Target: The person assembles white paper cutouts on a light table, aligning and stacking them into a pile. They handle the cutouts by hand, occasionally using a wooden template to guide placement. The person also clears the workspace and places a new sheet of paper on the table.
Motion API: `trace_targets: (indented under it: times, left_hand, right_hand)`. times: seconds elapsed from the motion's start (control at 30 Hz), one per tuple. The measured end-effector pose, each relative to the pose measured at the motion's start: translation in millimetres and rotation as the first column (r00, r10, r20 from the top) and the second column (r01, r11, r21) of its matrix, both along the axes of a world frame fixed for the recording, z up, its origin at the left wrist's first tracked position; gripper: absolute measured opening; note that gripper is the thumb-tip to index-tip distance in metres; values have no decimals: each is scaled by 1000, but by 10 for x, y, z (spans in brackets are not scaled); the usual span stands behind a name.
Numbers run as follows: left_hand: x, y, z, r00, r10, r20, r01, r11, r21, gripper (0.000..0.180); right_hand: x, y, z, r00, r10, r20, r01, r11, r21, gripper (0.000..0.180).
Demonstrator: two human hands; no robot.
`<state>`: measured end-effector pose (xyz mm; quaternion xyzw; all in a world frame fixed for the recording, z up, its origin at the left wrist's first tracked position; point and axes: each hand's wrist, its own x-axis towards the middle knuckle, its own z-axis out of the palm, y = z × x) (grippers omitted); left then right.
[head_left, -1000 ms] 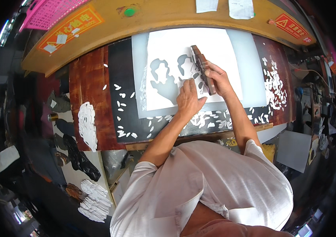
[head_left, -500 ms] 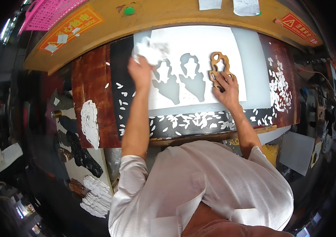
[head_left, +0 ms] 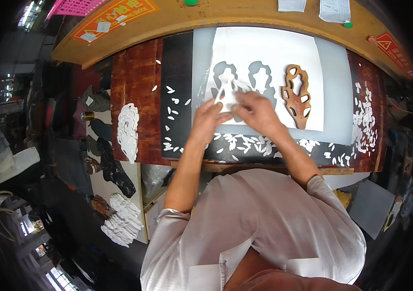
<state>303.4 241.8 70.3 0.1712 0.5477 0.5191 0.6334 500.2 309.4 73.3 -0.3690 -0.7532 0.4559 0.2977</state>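
My left hand [head_left: 205, 122] and my right hand [head_left: 259, 112] meet over the left part of a white sheet [head_left: 308, 48]. Between their fingertips are white cut-out pieces [head_left: 226, 99], blurred by motion; how many cannot be made out. Both hands are closed on them. Beneath, the sheet has two openings of the same shape, partly covered by the hands and pieces. To the right of my right hand, untouched, a brown cutting die [head_left: 293, 105] with several holes lies on the sheet.
Under the sheet is a pale grey board [head_left: 337, 92]. Small white scraps [head_left: 247, 144] litter the black strip along the near edge and the right side. A stack of white cut-outs [head_left: 128, 132] rests at left. A yellow machine beam [head_left: 245, 13] spans the far side.
My right hand has let go of the cutting die and moved left. My left hand has brought the white pieces nearer, and both hands now hold them. The whole view has shifted.
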Motion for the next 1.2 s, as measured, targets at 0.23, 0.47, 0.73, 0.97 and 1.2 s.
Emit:
trace_targets:
  times: [0.23, 0.47, 0.73, 0.97, 1.2]
  left_hand:
    - [420, -470, -342, 961, 123, 248, -137, 990, 37, 35]
    - [739, -548, -441, 949, 196, 246, -200, 980, -6, 36]
    - [427, -877, -299, 971, 209, -116, -206, 978, 37, 36]
    - [466, -1189, -471, 991, 104, -88, -81, 970, 228, 25]
    - [396, -1771, -622, 877, 120, -466, -19, 976, 215, 23]
  right_hand:
    - [43, -347, -385, 986, -58, 159, 64, 997, -31, 41]
    - [163, -452, -511, 991, -101, 86, 99, 995, 21, 30]
    - [566, -483, -661, 979, -152, 136, 176, 965, -193, 20]
    - [87, -896, -401, 975, 117, 189, -128, 991, 44, 24]
    - [-27, -1227, -478, 996, 19, 85, 25, 873, -488, 25]
